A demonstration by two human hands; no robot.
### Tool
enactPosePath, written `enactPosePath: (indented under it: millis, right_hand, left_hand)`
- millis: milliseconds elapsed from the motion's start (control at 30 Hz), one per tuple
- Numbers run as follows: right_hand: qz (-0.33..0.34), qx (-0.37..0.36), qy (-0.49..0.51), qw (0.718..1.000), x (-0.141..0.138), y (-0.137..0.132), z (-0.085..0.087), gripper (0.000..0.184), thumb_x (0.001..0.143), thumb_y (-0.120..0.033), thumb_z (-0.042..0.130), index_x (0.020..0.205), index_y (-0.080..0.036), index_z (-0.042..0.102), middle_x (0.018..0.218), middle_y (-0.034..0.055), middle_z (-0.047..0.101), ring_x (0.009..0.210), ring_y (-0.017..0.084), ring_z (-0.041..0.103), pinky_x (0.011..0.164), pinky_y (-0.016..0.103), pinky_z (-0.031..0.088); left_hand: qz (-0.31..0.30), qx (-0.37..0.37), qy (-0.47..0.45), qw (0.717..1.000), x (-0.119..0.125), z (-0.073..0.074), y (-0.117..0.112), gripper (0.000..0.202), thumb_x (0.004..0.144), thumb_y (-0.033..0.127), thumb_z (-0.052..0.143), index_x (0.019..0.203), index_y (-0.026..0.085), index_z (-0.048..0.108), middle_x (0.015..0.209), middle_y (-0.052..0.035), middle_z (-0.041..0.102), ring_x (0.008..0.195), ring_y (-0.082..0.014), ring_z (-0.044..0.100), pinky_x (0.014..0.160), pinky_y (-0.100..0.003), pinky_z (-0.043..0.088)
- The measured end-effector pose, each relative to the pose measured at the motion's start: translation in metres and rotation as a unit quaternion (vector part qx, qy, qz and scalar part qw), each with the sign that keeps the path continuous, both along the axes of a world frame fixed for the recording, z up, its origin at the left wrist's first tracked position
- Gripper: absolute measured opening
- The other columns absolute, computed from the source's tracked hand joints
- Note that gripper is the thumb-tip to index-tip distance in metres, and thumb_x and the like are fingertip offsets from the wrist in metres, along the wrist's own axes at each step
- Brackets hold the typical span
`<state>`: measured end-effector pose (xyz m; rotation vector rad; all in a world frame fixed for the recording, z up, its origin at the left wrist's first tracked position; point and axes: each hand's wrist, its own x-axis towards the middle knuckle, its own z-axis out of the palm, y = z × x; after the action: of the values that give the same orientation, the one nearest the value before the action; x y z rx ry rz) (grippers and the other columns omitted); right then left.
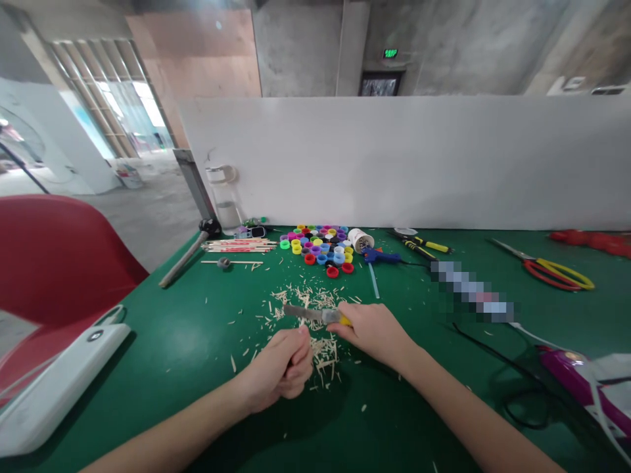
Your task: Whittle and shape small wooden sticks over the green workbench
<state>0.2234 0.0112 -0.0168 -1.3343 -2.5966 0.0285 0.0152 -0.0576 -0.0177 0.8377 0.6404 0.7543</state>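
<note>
My right hand [372, 328] is closed round the yellow handle of a knife [305, 313], its grey blade pointing left. My left hand [283, 364] is a fist just below the blade, shut on a thin wooden stick [303, 322]; only a short pale tip shows, close to the blade, and the rest is hidden in the fingers. I cannot tell whether blade and stick touch. Pale wood shavings [323, 355] lie scattered on the green table [187, 348] under and around both hands.
Behind the hands lie colourful bottle caps [320, 248], a bundle of sticks [241, 246], a tipped white tub [361, 240] and a blue glue gun [382, 256]. Pliers [419, 248], scissors [547, 266] and a purple device [572, 374] with cables are right; a hammer [190, 253] and white power strip [64, 387] left.
</note>
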Motion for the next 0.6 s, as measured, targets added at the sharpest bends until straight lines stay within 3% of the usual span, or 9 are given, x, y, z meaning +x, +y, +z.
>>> enactPosePath:
  millis: [133, 200, 300, 433, 600]
  right_hand:
    - [-0.093, -0.044, 0.028, 0.994, 0.025, 0.017, 0.003, 0.046, 0.093, -0.057, 0.025, 0.076, -0.019, 0.046, 0.056, 0.0, 0.054, 0.042, 0.01, 0.043, 0.042, 0.025, 0.019]
    - [-0.119, -0.025, 0.061, 0.991, 0.035, 0.022, 0.003, 0.045, 0.094, -0.055, 0.024, 0.073, -0.02, 0.043, 0.053, -0.0009, 0.05, 0.042, 0.01, 0.041, 0.043, 0.025, 0.019]
    - [-0.079, -0.016, 0.102, 0.991, 0.036, 0.018, 0.002, 0.043, 0.094, -0.054, 0.024, 0.073, -0.021, 0.041, 0.052, -0.0016, 0.048, 0.043, 0.01, 0.04, 0.044, 0.025, 0.02]
    - [0.038, -0.004, 0.118, 0.992, 0.019, 0.001, 0.001, 0.044, 0.093, -0.055, 0.025, 0.074, -0.02, 0.042, 0.057, -0.0011, 0.05, 0.046, 0.01, 0.04, 0.046, 0.025, 0.021]
    - [0.101, 0.018, 0.075, 0.992, 0.003, -0.015, 0.003, 0.04, 0.091, -0.053, 0.034, 0.072, -0.02, 0.044, 0.06, -0.001, 0.053, 0.048, 0.009, 0.04, 0.048, 0.026, 0.018]
  left_hand:
    - [-0.126, 0.037, -0.037, 0.991, 0.002, 0.001, -0.015, 0.046, 0.094, 0.043, 0.041, 0.055, 0.018, 0.04, 0.039, 0.0067, 0.034, 0.032, -0.0051, 0.029, 0.03, -0.017, 0.021]
    - [-0.133, 0.024, -0.056, 0.989, 0.004, 0.002, -0.018, 0.047, 0.093, 0.045, 0.041, 0.055, 0.018, 0.04, 0.039, 0.0067, 0.034, 0.031, -0.0048, 0.027, 0.029, -0.017, 0.02]
    - [-0.074, 0.007, -0.032, 0.997, 0.003, 0.002, -0.012, 0.046, 0.093, 0.045, 0.044, 0.055, 0.018, 0.039, 0.04, 0.0078, 0.032, 0.032, -0.0044, 0.024, 0.03, -0.017, 0.017]
    - [0.014, 0.009, -0.004, 1.0, 0.001, 0.0, -0.001, 0.046, 0.089, 0.046, 0.051, 0.054, 0.018, 0.038, 0.038, 0.0093, 0.029, 0.032, -0.0036, 0.018, 0.031, -0.017, 0.013]
    - [0.01, 0.066, 0.051, 0.996, 0.001, -0.004, -0.002, 0.054, 0.08, 0.057, 0.057, 0.049, 0.019, 0.035, 0.037, 0.0095, 0.029, 0.03, -0.0025, 0.018, 0.032, -0.019, 0.013]
